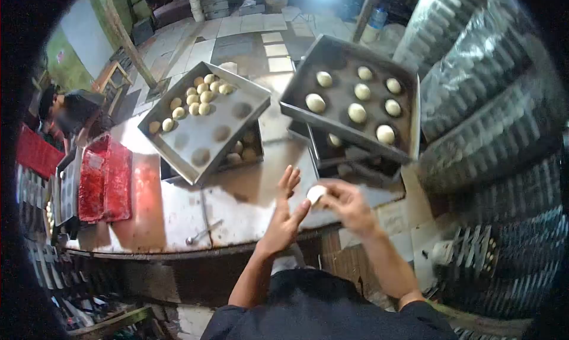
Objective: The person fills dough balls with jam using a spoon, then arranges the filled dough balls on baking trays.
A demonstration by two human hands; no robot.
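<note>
Shaping looks to be the step in hand: the right hand (349,202) grips a dough ball (316,193) in closed fingers against the open left hand (285,212), just below the right tray (349,97); next likely needs a free spot there

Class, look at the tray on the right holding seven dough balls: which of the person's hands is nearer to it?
Right. The right hand sits just below the tray, pinching a dough ball. The left hand is further left, open beside that dough ball.
</note>
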